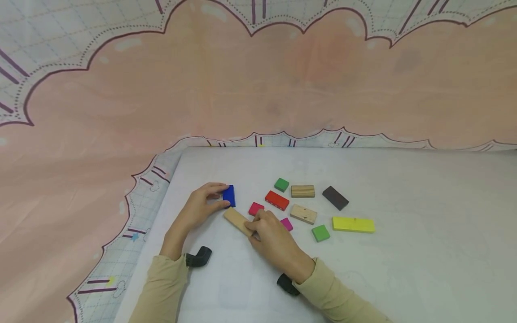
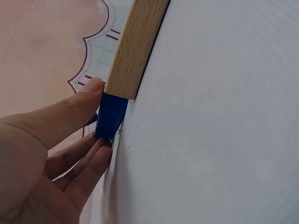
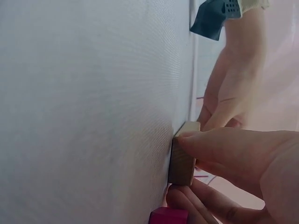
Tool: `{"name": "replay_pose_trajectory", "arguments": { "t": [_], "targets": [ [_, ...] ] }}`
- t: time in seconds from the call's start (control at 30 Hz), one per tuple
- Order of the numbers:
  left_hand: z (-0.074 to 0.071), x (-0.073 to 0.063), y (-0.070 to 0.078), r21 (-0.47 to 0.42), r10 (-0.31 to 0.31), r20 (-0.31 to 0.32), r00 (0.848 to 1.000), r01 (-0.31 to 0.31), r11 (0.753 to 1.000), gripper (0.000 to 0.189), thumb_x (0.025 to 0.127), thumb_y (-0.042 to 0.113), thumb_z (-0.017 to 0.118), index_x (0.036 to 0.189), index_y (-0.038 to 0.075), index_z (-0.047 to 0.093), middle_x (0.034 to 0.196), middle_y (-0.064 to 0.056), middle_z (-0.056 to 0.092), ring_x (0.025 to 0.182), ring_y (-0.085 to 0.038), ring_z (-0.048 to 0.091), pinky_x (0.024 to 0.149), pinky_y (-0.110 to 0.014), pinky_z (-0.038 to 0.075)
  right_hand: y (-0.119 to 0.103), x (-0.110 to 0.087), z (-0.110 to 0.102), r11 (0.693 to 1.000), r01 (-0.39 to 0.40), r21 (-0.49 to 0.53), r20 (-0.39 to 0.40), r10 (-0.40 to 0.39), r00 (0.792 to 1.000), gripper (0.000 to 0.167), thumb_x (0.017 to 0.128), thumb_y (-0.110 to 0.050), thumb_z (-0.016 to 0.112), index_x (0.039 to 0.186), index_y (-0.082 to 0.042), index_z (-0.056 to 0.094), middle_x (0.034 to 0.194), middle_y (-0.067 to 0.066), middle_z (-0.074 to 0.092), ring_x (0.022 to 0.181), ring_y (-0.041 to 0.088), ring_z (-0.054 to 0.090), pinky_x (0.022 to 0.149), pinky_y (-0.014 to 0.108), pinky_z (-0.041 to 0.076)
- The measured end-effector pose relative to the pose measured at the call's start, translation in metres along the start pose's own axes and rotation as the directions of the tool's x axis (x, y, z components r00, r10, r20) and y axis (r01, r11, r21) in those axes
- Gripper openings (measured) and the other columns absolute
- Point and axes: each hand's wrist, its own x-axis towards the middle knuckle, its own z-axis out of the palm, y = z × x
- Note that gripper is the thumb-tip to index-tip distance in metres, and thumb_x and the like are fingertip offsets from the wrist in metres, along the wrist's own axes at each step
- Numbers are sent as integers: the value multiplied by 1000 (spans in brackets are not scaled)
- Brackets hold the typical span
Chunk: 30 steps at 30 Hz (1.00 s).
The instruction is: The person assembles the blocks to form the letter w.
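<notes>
On the white tabletop, my left hand [image 1: 198,207] pinches a blue block [image 1: 229,196] between thumb and fingers. A plain wooden block [image 1: 236,220] lies slantwise with its far end right at the blue block's near end. My right hand [image 1: 276,240] pinches the other end of that wooden block, thumb on one side and fingers on the other. In the left wrist view the wooden block [image 2: 138,51] overlaps the top of the blue block [image 2: 111,116]. A magenta block [image 3: 168,217] shows just below my right fingers in the right wrist view.
Beyond my right hand lie a pink block [image 1: 256,209], a red block [image 1: 277,200], two green blocks [image 1: 281,185], two more wooden blocks [image 1: 304,214], a dark block [image 1: 335,198] and a yellow block [image 1: 353,225]. The white table [image 1: 424,224] meets a patterned cloth at its back and left edges.
</notes>
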Motion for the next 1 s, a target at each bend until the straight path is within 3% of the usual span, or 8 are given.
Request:
{"name": "replay_pose_trajectory", "arguments": {
  "t": [0.37,1.0],
  "targets": [
    [-5,1,-10,-30,19,76,997,-16,999,60,84,19,80,139,6,57,146,-14,50,127,-35,56,108,-45,46,3,0,-2,998,-38,55,19,37,999,35,82,-7,81,116,-5,74,96,5,64,85,12,56,72,16,55],
    [-13,-3,-10,-73,72,149,986,-62,995,70,79,14,85,141,3,54,149,-16,46,131,-39,52,110,-48,44,6,4,-8,994,-54,97,79,47,996,35,83,-7,80,118,-5,73,95,4,64,81,12,54,70,16,52]
  ]
}}
